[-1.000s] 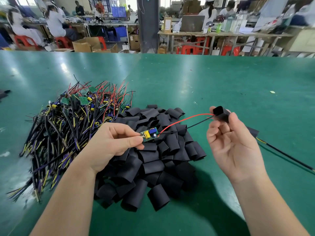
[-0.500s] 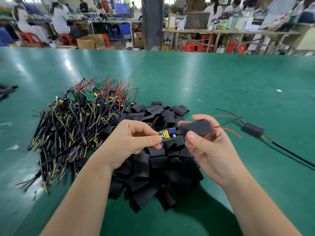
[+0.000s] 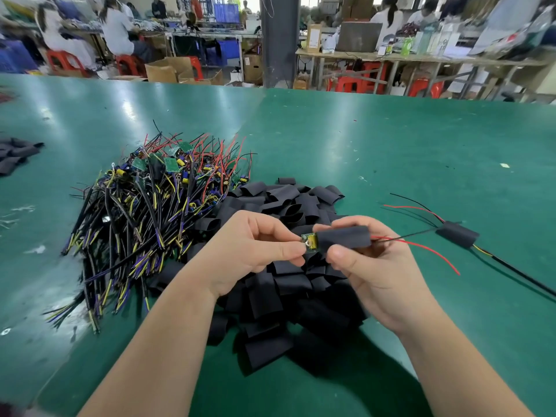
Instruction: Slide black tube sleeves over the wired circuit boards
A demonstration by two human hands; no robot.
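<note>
while the left hand (image 3: 255, 245) pinches the circuit board's (image 3: 310, 241) bare end, the right hand (image 3: 373, 266) grips a black sleeve (image 3: 343, 238) covering most of it. red and black wires (image 3: 421, 245) trail out past the right hand.

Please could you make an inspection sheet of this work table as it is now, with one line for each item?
Surface: green table, glossy, with pale scuffs at the left.
Job's things: black sleeve covers most of a circuit board, whose green end sticks out; pile of loose sleeves under the hands; heap of wired boards to its left; sleeved unit lying at the right.
Clutter: few sleeves at the left edge; white scrap.
Hands: left hand pinches the board's bare end; right hand holds the sleeve.
Cables: red wire and a black one leave the sleeve's right end.
Surroundings: people seated at benches, red stools, cardboard boxes, grey pillar.
</note>
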